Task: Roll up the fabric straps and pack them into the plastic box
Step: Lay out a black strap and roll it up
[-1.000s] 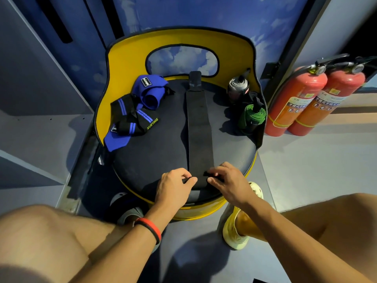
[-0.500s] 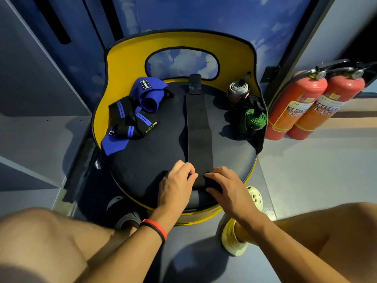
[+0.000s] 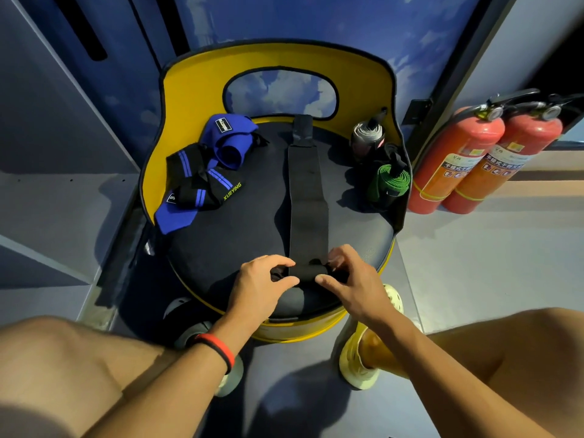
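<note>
The black strap is lying down the middle of the frame on the round black seat, and I am rolling up its near end. A small roll is sitting at lower centre. My left hand is pinching its left end and my right hand its right end, fingers curled round it.

Most of the strap is lying flat toward the yellow backrest, so I judge this roll barely begun. At the right of the seat a green roll and a grey roll are standing already wound. At upper left a heap of blue and black straps is waiting unrolled. No plastic box is showing, so all the packing is left.

One strap in the heap is showing "XUEYING" in yellow-green. The print on the fire extinguishers at right is too small to read.
</note>
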Demonstrator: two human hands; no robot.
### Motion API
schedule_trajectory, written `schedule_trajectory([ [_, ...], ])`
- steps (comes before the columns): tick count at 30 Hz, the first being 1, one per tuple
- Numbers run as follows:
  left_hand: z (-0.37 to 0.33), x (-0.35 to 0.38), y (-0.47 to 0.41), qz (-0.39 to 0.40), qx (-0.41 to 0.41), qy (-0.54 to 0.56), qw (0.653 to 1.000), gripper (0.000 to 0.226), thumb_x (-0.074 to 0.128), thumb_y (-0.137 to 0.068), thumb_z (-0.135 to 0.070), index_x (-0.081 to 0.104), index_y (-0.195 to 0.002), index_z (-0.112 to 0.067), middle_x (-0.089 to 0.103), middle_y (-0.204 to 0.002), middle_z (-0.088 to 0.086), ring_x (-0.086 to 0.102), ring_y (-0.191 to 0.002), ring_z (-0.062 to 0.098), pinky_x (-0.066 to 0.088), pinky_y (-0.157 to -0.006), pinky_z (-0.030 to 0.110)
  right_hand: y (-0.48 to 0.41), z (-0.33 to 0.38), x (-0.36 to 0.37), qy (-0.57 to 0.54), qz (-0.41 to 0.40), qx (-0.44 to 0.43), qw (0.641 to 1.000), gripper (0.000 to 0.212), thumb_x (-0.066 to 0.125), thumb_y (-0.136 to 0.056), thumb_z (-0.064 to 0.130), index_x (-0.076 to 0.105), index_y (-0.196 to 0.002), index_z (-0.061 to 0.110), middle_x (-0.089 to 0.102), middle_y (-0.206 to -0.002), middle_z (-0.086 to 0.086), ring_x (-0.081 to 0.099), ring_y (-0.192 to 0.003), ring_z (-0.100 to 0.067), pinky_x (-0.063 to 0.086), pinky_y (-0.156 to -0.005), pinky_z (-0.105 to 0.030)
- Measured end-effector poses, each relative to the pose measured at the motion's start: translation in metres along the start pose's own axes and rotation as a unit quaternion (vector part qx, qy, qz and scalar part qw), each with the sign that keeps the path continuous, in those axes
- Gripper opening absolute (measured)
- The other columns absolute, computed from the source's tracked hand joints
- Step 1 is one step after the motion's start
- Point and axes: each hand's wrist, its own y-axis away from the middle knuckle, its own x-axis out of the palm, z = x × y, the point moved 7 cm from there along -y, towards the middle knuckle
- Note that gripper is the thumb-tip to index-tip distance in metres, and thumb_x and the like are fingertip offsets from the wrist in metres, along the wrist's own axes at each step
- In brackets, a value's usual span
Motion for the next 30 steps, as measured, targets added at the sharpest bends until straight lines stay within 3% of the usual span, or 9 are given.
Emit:
schedule_trajectory([
  [4,0.004,-0.001,0.001,-0.001,-0.043,0.03,0.999,0.026,0.083,-0.082,-0.037,0.079,-0.107,-0.034,0.073,-0.1,-0.012,0.066,-0.093,0.006,0.042,-0.067,0.007,-0.001,-0.008,-0.003,-0.049,-0.032,0.086,0.995,0.024,0.081,-0.085,0.04,0.068,-0.096,0.023,0.065,-0.087,0.014,0.061,-0.08,-0.002,0.046,-0.062,-0.011],
  [7,0.003,0.0,0.003,-0.022,-0.038,0.024,0.999,0.027,0.082,-0.083,-0.038,0.08,-0.109,-0.031,0.074,-0.104,-0.01,0.066,-0.096,0.009,0.047,-0.074,0.013,-0.001,-0.009,-0.001,-0.055,-0.026,0.117,0.991,0.024,0.079,-0.087,0.039,0.071,-0.099,0.02,0.066,-0.089,0.009,0.064,-0.082,-0.007,0.05,-0.066,-0.015],
  [10,0.002,0.002,0.007,-0.04,-0.043,0.012,0.998,0.023,0.079,-0.086,-0.04,0.081,-0.105,-0.027,0.074,-0.1,-0.009,0.066,-0.091,0.009,0.044,-0.068,0.011,-0.003,-0.007,-0.002,-0.016,-0.009,0.116,0.993,0.031,0.075,-0.089,0.045,0.076,-0.1,0.017,0.06,-0.088,0.009,0.061,-0.081,-0.01,0.05,-0.065,-0.016],
  [15,0.007,0.005,0.006,-0.04,-0.093,0.013,0.995,0.016,0.077,-0.087,-0.042,0.081,-0.093,-0.028,0.076,-0.086,-0.011,0.068,-0.083,0.009,0.047,-0.061,0.018,-0.004,0.001,-0.001,-0.001,-0.043,0.062,0.997,0.027,0.077,-0.088,0.041,0.065,-0.092,0.018,0.055,-0.084,0.005,0.054,-0.079,-0.015,0.049,-0.068,-0.03],
  [19,0.008,0.009,0.003,-0.049,-0.097,0.02,0.994,0.017,0.075,-0.087,-0.045,0.073,-0.083,-0.029,0.072,-0.075,-0.012,0.068,-0.078,0.013,0.056,-0.067,0.032,0.004,0.018,0.009,0.059,-0.08,-0.096,0.99,0.006,0.07,-0.095,0.026,0.068,-0.097,0.02,0.056,-0.094,0.004,0.05,-0.085,-0.015,0.049,-0.075,-0.037],
  [22,0.006,0.009,0.0,-0.066,-0.087,0.01,0.994,0.021,0.073,-0.089,-0.046,0.068,-0.08,-0.028,0.069,-0.072,-0.01,0.067,-0.075,0.014,0.056,-0.067,0.035,0.013,0.013,0.016,0.102,-0.042,-0.123,0.986,0.035,0.072,-0.093,0.04,0.066,-0.121,0.021,0.056,-0.116,0.006,0.051,-0.102,-0.012,0.049,-0.087,-0.027],
  [24,0.003,0.007,-0.002,-0.088,-0.066,0.0,0.994,0.02,0.072,-0.09,-0.044,0.064,-0.081,-0.028,0.066,-0.078,-0.01,0.064,-0.077,0.014,0.053,-0.066,0.034,0.018,0.008,0.021,0.133,-0.016,-0.128,0.983,0.054,0.079,-0.087,0.035,0.058,-0.134,0.021,0.05,-0.129,0.005,0.05,-0.113,-0.016,0.052,-0.092,-0.03],
  [27,-0.01,0.007,-0.002,-0.109,0.021,-0.03,0.993,0.017,0.072,-0.092,-0.035,0.061,-0.082,-0.026,0.058,-0.086,-0.01,0.058,-0.078,0.012,0.05,-0.065,0.033,0.015,0.008,0.017,0.15,-0.029,-0.138,0.979,0.056,0.082,-0.084,0.022,0.058,-0.135,0.02,0.047,-0.13,0.002,0.051,-0.114,-0.018,0.056,-0.089,-0.033],
  [30,-0.011,0.007,0.002,-0.117,0.067,0.031,0.99,0.009,0.075,-0.091,-0.024,0.07,-0.083,-0.021,0.063,-0.087,-0.009,0.061,-0.081,0.009,0.053,-0.071,0.03,0.006,0.007,0.012,0.148,0.0,-0.145,0.978,0.053,0.078,-0.087,0.03,0.06,-0.136,0.023,0.05,-0.124,0.003,0.05,-0.109,-0.016,0.053,-0.089,-0.033],
])
